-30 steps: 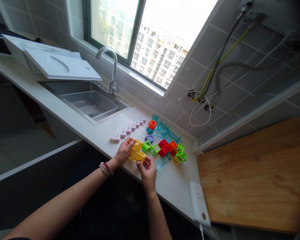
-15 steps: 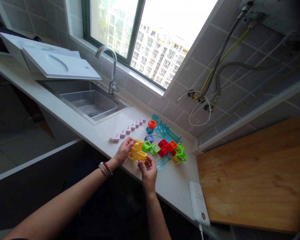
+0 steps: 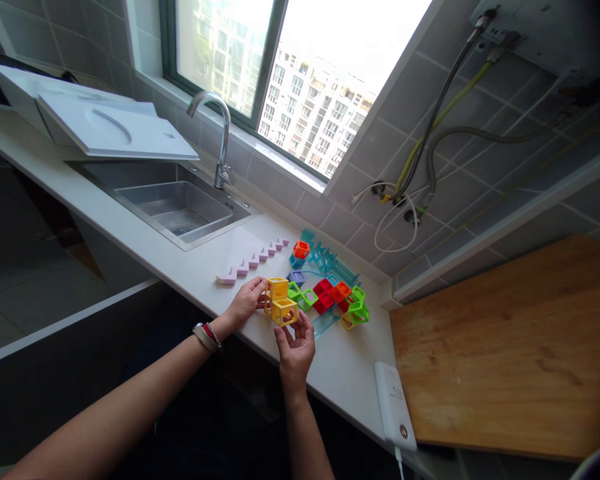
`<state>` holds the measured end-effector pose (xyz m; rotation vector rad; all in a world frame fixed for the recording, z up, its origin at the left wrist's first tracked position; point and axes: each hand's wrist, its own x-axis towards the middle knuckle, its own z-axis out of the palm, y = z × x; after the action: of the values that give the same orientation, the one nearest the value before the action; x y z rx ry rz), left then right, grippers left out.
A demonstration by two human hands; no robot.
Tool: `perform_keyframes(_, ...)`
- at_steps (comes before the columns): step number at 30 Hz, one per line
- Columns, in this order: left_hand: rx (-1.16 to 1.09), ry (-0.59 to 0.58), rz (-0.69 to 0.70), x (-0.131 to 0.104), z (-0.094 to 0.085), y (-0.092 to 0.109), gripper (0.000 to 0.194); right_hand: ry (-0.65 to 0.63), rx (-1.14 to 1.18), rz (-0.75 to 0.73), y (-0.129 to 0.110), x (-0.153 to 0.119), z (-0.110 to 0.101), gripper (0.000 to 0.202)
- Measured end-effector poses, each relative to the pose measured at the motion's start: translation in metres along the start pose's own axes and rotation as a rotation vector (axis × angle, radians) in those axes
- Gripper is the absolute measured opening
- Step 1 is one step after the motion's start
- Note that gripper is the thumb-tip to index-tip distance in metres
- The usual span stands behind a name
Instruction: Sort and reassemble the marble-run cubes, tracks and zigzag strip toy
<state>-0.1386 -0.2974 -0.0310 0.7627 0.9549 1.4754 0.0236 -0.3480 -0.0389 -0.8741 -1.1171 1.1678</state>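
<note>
Yellow open-frame cubes (image 3: 283, 311), joined in a stepped cluster, are held between my two hands over the counter's front edge. My left hand (image 3: 248, 301) pinches their left side. At their lower right, the fingers of my right hand (image 3: 296, 340) grip the front cube, with the thumb below it. Just beyond lie green cube frames (image 3: 307, 300), red cubes (image 3: 323, 296), an orange cube (image 3: 340, 291) and more green frames (image 3: 359, 311). A violet cube (image 3: 296, 277) sits behind the yellow ones. An orange-red cube (image 3: 301, 249) rests on a blue piece.
Left of the blocks lies a lilac zigzag strip (image 3: 253, 261); clear teal pieces (image 3: 330, 260) line the wall. The sink (image 3: 180, 207) and faucet (image 3: 223, 147) are at left. A white power bank (image 3: 395, 407) and wooden board (image 3: 505, 347) are at right.
The yellow cubes have been turned between my hands, so their square faces now show more. My right hand has shifted slightly around the front cube. The whole view has moved a little.
</note>
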Motion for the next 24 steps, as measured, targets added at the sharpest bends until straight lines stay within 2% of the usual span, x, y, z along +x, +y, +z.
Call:
perform_keyframes(5,0.083,-0.084,0.069,-0.002,0.001,0.001,0.042,0.091,0.067,0.136,-0.002,0.006,-0.003,0.061)
perform_keyframes(9,0.076,-0.087,0.152,-0.006,0.001,0.001,0.036,0.034,0.017,0.155,0.0,0.007,-0.003,0.064)
perform_keyframes(19,0.051,0.091,0.259,-0.009,-0.001,0.003,0.021,-0.089,-0.294,0.037,-0.001,-0.001,0.007,0.044)
perform_keyframes(24,0.129,0.189,0.332,-0.007,-0.003,-0.002,0.019,-0.1,-0.626,-0.163,-0.001,-0.005,0.01,0.053)
